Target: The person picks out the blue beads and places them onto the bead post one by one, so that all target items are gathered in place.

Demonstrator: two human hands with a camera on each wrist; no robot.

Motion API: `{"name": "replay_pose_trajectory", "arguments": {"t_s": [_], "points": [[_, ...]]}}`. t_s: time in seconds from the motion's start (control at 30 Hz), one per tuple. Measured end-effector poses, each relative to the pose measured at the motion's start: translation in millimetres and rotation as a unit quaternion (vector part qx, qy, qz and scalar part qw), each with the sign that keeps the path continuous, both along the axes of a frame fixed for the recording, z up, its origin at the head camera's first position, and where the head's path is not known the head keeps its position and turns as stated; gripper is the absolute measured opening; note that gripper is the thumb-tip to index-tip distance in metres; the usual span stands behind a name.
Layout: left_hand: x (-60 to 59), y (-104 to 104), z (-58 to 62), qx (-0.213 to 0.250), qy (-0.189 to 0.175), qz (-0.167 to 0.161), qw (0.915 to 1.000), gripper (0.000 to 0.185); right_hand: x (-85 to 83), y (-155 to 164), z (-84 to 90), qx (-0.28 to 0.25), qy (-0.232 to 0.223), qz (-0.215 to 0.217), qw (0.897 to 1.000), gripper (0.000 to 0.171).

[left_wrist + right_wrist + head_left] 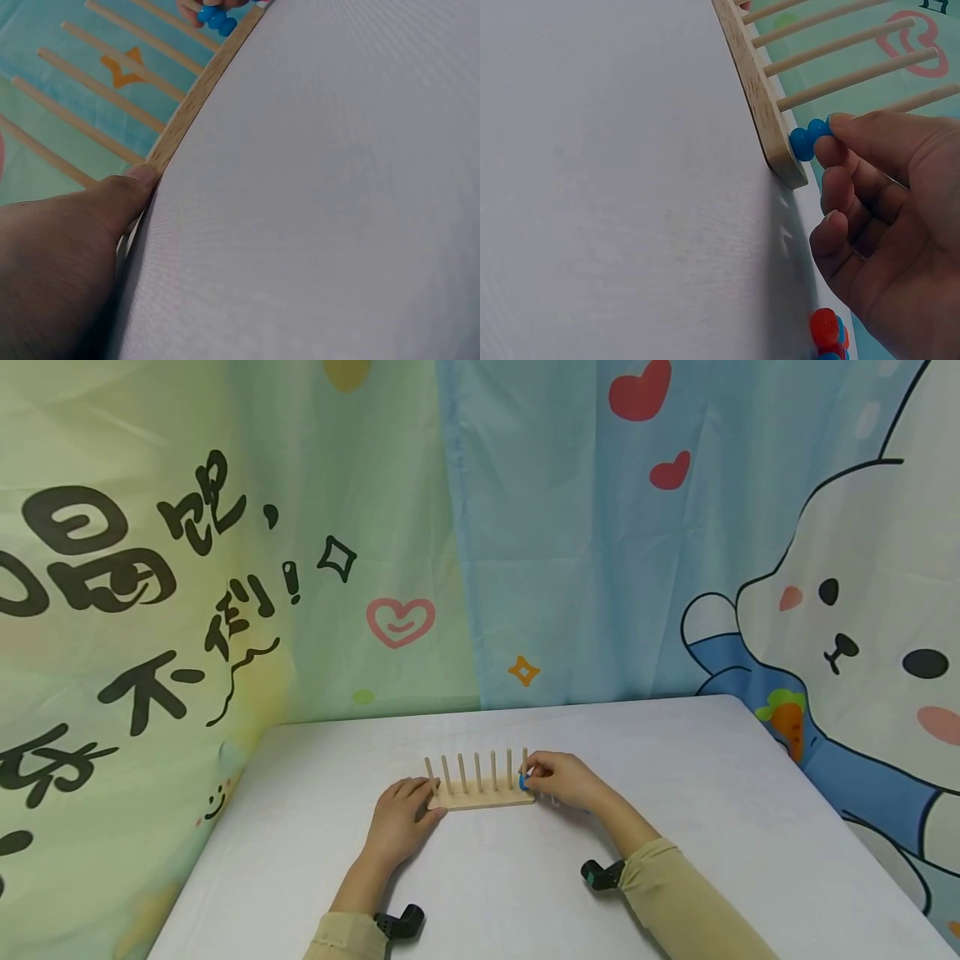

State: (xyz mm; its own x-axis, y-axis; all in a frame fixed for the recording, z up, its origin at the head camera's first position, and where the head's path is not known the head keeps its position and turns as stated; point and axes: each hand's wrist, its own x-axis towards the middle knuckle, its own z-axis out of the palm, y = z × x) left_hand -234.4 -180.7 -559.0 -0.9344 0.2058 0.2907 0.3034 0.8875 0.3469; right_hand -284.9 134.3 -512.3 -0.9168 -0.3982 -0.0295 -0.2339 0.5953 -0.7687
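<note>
A wooden pegboard [487,797] with a row of several upright pegs stands on the white table. My left hand [401,821] grips its left end, the thumb [139,178] on the front edge and the fingers round the far side. At the rightmost peg my right hand [566,779] pinches a blue bead [830,124] between thumb and forefinger. Below it on that peg sit more blue beads [802,144], the lowest close to the base. The other fingers of this hand are curled. The remaining pegs bear no beads.
Red and blue beads [825,328] lie to the right of the pegboard, mostly hidden by the right hand in the head view. The white table [480,885] reaches back to a printed curtain [540,568]. A black wrist camera [602,875] is worn on the right wrist.
</note>
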Motion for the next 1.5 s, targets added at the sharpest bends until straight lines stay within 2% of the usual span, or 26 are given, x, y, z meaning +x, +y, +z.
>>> {"name": "replay_pose_trajectory", "arguments": {"t_s": [0.2, 0.4, 0.53, 0.8, 1.0, 1.2, 1.37, 1.5], "points": [[-0.1, 1, 0.3, 0.001, 0.005, -0.003, 1.0000, 0.053, 1.3, 2, -0.7, 0.000, 0.003, 0.007, 1.000, 0.017], [-0.5, 0, 0.0, 0.000, -0.003, -0.001, 1.0000, 0.054, 9.9, 12, 6.7, 0.010, 0.012, -0.010, 1.000, 0.019], [-0.6, -1, 0.4, 0.000, -0.003, -0.003, 1.0000, 0.054, 17.3, 28, 12.4, 0.016, 0.014, -0.019, 1.000, 0.019], [-1.0, -1, -0.7, -0.004, -0.002, 0.000, 1.0000, 0.054, 29.2, 71, 16.8, 0.004, -0.013, -0.048, 0.999, 0.025], [-1.3, -1, -0.4, -0.001, 0.004, -0.005, 1.0000, 0.054, 38.9, 97, 10.7, -0.032, -0.057, -0.065, 0.996, 0.029], [-1.3, -2, -0.9, -0.001, 0.004, -0.006, 1.0000, 0.053, 44.2, 106, 1.6, -0.043, -0.102, -0.068, 0.992, 0.030], [-0.6, -1, -1.7, 0.003, -0.008, -0.002, 1.0000, 0.054, 46.3, 108, -3.7, -0.057, -0.112, -0.062, 0.990, 0.030], [0.5, 0, -0.6, 0.000, -0.002, -0.005, 1.0000, 0.053, 46.4, 108, -8.1, -0.074, -0.114, -0.062, 0.989, 0.030]]}}
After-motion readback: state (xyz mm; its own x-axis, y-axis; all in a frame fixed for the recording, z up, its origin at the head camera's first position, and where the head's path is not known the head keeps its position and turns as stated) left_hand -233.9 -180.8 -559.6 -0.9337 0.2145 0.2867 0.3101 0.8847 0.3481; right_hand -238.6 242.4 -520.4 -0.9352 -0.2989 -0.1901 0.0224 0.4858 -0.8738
